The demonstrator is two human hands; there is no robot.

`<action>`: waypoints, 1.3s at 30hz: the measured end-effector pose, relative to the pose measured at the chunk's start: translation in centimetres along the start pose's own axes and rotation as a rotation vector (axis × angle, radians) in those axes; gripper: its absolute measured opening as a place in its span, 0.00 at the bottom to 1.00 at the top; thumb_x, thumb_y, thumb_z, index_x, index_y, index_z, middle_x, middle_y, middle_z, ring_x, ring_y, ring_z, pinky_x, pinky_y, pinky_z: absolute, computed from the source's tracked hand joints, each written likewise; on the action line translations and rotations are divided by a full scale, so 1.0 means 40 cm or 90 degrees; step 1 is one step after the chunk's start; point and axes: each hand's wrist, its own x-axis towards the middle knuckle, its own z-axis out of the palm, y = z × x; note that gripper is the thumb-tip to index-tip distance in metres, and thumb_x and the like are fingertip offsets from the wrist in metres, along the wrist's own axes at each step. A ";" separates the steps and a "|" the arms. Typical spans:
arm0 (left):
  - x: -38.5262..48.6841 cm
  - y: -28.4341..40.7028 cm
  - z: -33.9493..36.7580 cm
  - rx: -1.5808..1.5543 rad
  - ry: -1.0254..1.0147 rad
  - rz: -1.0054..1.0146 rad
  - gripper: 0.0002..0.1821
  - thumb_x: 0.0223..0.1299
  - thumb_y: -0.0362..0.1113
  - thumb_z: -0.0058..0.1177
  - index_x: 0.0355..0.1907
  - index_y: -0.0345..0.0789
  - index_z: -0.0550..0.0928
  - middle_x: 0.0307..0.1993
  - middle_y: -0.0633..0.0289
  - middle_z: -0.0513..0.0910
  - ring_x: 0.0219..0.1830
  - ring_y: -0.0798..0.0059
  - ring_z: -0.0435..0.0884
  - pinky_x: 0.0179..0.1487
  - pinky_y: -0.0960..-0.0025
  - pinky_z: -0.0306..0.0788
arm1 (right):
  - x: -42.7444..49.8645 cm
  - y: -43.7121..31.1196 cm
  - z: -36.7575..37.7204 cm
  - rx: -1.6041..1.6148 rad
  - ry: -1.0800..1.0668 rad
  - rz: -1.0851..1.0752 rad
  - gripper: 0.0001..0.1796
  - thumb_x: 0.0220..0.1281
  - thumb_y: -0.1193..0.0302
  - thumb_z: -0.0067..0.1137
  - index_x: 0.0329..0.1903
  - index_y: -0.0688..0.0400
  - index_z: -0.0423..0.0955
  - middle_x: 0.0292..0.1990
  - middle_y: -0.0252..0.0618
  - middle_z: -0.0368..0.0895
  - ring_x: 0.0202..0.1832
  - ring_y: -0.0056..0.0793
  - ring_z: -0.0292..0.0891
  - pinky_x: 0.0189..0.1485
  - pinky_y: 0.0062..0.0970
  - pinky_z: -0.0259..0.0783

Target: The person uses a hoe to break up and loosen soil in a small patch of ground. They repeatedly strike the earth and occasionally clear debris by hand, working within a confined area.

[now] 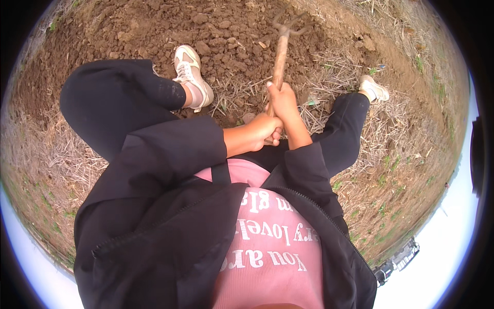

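Both my hands grip the wooden handle of a pronged hoe [280, 58], which points away from me over the soil. My left hand [263, 132] is closed round the handle's near end, close to my lap. Farther up, my right hand [283, 101] holds the same handle with its thumb lying along the wood. The metal head, with several curved tines, is at the top of the view against loose brown clods [227, 34]; it is slightly blurred, and whether the tips are in the soil I cannot tell.
My shoes rest on the ground, one [191, 75] beside the clods, the other [373, 88] on dry straw [335, 71] to the right. A small greenish scrap [312, 100] lies in the straw. Dry grass with green weeds surrounds the dug soil. Distant structures [401, 258] stand at lower right.
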 end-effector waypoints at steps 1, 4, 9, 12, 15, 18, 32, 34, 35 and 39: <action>-0.021 0.024 0.025 0.043 -0.040 0.048 0.06 0.55 0.25 0.49 0.27 0.36 0.69 0.18 0.66 0.68 0.16 0.78 0.67 0.20 0.70 0.65 | -0.013 -0.048 -0.025 0.028 0.020 -0.017 0.16 0.68 0.62 0.53 0.34 0.63 0.67 0.21 0.36 0.73 0.16 0.28 0.73 0.18 0.28 0.70; -0.075 0.124 0.084 0.232 -0.118 0.246 0.05 0.56 0.28 0.51 0.36 0.33 0.75 0.19 0.64 0.72 0.16 0.77 0.70 0.19 0.71 0.66 | -0.058 -0.203 -0.074 0.124 0.151 -0.231 0.14 0.71 0.65 0.49 0.37 0.64 0.65 0.23 0.37 0.73 0.17 0.24 0.72 0.18 0.24 0.69; -0.100 0.257 0.099 0.351 -0.119 0.515 0.18 0.59 0.33 0.54 0.52 0.33 0.75 0.24 0.65 0.77 0.23 0.80 0.75 0.23 0.74 0.67 | -0.059 -0.364 -0.074 0.154 0.179 -0.657 0.16 0.70 0.65 0.53 0.42 0.65 0.61 0.25 0.39 0.77 0.19 0.23 0.75 0.22 0.23 0.71; -0.107 0.196 0.028 0.184 -0.075 0.438 0.12 0.60 0.34 0.52 0.46 0.35 0.75 0.23 0.67 0.75 0.19 0.79 0.71 0.22 0.71 0.64 | -0.037 -0.295 0.019 -0.085 0.111 -0.616 0.19 0.73 0.61 0.47 0.45 0.67 0.61 0.28 0.38 0.75 0.20 0.22 0.74 0.20 0.22 0.71; -0.119 0.028 -0.058 -0.117 0.141 0.004 0.06 0.61 0.29 0.44 0.28 0.41 0.71 0.18 0.71 0.68 0.19 0.80 0.67 0.26 0.73 0.62 | -0.034 -0.115 0.191 -0.257 -0.136 -0.210 0.17 0.69 0.61 0.52 0.43 0.65 0.69 0.27 0.39 0.74 0.20 0.26 0.73 0.23 0.30 0.71; -0.092 -0.038 -0.105 -0.135 0.135 -0.030 0.07 0.61 0.29 0.44 0.27 0.41 0.71 0.19 0.70 0.69 0.20 0.80 0.68 0.28 0.69 0.67 | -0.001 0.011 0.221 -0.123 -0.246 -0.078 0.15 0.67 0.61 0.54 0.41 0.62 0.71 0.24 0.36 0.72 0.18 0.27 0.71 0.21 0.30 0.69; -0.193 0.156 0.036 0.204 -0.117 0.416 0.05 0.56 0.32 0.53 0.28 0.35 0.74 0.18 0.67 0.72 0.14 0.80 0.67 0.17 0.72 0.59 | -0.147 -0.325 0.011 0.166 0.075 -0.548 0.14 0.70 0.66 0.52 0.41 0.64 0.62 0.25 0.38 0.75 0.18 0.22 0.73 0.20 0.22 0.69; -0.188 0.105 -0.007 0.165 -0.050 0.323 0.07 0.58 0.36 0.53 0.28 0.36 0.74 0.17 0.67 0.72 0.13 0.80 0.66 0.16 0.74 0.56 | -0.137 -0.262 0.055 0.088 -0.011 -0.454 0.15 0.69 0.65 0.54 0.42 0.64 0.62 0.24 0.39 0.76 0.18 0.24 0.73 0.21 0.24 0.69; -0.192 0.057 -0.030 0.117 -0.001 0.236 0.08 0.59 0.36 0.51 0.27 0.36 0.74 0.16 0.67 0.71 0.13 0.80 0.65 0.15 0.76 0.55 | -0.136 -0.211 0.090 -0.067 -0.028 -0.385 0.18 0.68 0.63 0.54 0.44 0.66 0.63 0.24 0.42 0.77 0.20 0.29 0.75 0.23 0.30 0.71; -0.165 -0.034 -0.115 -0.169 0.059 -0.040 0.03 0.62 0.31 0.49 0.31 0.37 0.73 0.21 0.67 0.73 0.23 0.76 0.73 0.33 0.66 0.73 | -0.064 -0.035 0.219 -0.169 -0.314 -0.021 0.17 0.68 0.59 0.53 0.36 0.62 0.68 0.22 0.35 0.71 0.18 0.26 0.69 0.21 0.29 0.69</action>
